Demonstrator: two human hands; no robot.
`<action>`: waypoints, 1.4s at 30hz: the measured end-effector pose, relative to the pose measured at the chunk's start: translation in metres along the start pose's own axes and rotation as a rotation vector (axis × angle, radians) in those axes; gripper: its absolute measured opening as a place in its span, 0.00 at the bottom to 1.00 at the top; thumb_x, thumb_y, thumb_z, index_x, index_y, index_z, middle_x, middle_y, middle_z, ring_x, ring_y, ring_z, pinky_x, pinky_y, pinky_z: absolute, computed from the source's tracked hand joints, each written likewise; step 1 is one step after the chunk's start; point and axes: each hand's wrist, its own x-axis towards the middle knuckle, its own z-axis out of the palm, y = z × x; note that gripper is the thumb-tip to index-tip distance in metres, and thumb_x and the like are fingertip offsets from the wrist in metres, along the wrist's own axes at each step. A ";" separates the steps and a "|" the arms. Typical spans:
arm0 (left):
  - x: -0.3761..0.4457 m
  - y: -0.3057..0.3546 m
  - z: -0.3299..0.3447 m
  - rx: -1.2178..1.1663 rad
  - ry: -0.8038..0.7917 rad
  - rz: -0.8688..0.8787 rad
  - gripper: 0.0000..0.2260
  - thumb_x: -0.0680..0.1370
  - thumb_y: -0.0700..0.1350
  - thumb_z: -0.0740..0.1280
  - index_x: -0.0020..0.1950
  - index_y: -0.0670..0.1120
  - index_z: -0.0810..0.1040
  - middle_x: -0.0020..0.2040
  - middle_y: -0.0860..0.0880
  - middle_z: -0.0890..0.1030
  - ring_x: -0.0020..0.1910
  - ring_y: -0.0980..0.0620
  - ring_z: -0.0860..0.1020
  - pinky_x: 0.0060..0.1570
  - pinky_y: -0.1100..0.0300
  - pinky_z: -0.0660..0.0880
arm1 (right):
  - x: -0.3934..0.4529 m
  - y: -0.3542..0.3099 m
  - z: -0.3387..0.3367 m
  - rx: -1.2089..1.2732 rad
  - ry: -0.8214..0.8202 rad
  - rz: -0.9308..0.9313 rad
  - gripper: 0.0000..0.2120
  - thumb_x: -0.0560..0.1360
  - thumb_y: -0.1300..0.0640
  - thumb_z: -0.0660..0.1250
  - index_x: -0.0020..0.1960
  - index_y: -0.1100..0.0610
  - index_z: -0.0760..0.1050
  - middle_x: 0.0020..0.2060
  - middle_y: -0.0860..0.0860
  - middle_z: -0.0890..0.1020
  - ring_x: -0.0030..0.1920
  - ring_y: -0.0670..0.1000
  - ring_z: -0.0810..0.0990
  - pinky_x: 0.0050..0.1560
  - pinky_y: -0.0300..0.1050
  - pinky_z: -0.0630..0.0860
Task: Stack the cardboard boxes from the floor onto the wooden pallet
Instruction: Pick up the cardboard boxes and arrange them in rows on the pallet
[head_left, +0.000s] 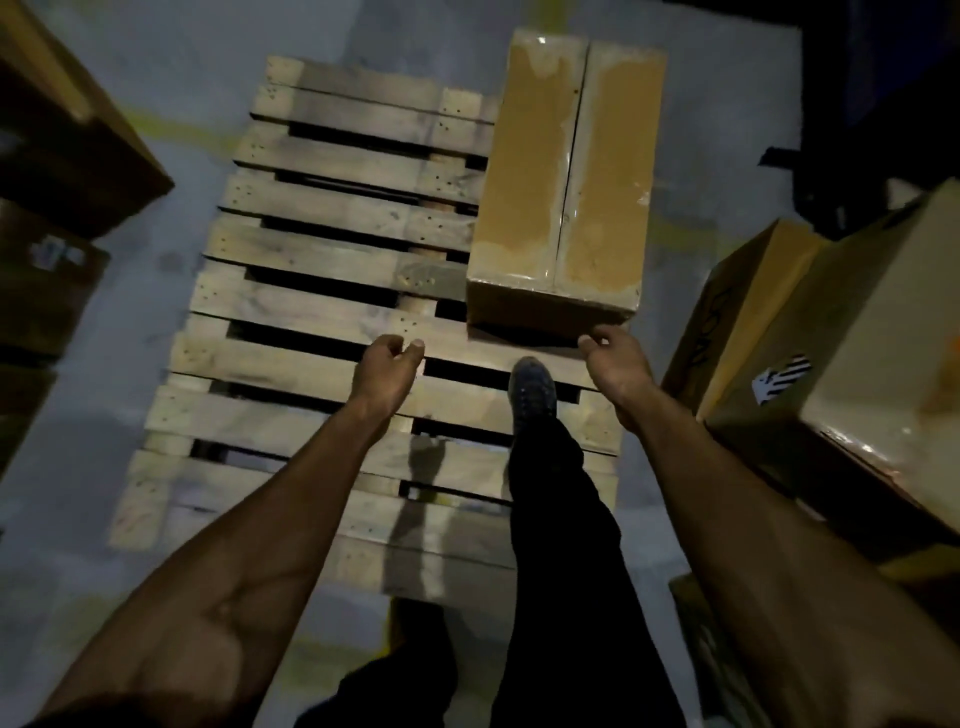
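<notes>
One taped box (566, 176) lying flat on the far right part of the pallet (332, 291), long side running away from the viewer, seam down the middle of its top, glossy tape along the edges. Near end of it just above both hands. Rest of the pallet bare slats with dark gaps between, set on a grey floor (171, 62) crossed by faint yellow lines.

Right hand (615, 358) stretched out just beside the near right corner of the box, fingers loosely curled, grip holding nothing; contact with the cardboard impossible to tell. Left hand (387, 366) over the slats near the middle of the pallet, well apart from the box, thumb and fingers bent toward each other, grip narrow and holding nothing.

Right foot in a dark shoe (530, 387) planted on the slats between the hands, dark trouser leg behind it.

More boxes on the floor: a stack at right (852, 332), close to the pallet's edge, one bearing a striped label; dark ones at left (62, 130), in shadow, detail hard to make out.
</notes>
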 end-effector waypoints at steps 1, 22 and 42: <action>-0.022 -0.004 -0.015 0.010 0.014 0.022 0.22 0.82 0.51 0.66 0.72 0.40 0.73 0.68 0.41 0.77 0.68 0.41 0.74 0.68 0.50 0.70 | -0.023 -0.006 -0.002 -0.012 -0.008 -0.047 0.23 0.84 0.52 0.60 0.77 0.58 0.65 0.74 0.56 0.70 0.73 0.59 0.68 0.71 0.50 0.65; -0.345 -0.148 -0.173 0.124 0.301 0.081 0.24 0.82 0.54 0.63 0.75 0.43 0.70 0.70 0.41 0.76 0.68 0.40 0.74 0.65 0.49 0.72 | -0.364 0.029 0.049 -0.532 -0.078 -0.632 0.30 0.81 0.41 0.61 0.77 0.54 0.64 0.73 0.55 0.72 0.70 0.58 0.72 0.66 0.56 0.73; -0.541 -0.374 -0.194 0.073 0.473 -0.305 0.25 0.83 0.56 0.61 0.76 0.43 0.69 0.73 0.42 0.73 0.71 0.41 0.72 0.67 0.49 0.71 | -0.505 0.099 0.211 -1.016 -0.445 -0.911 0.32 0.79 0.38 0.59 0.77 0.55 0.65 0.72 0.56 0.73 0.71 0.59 0.71 0.68 0.54 0.70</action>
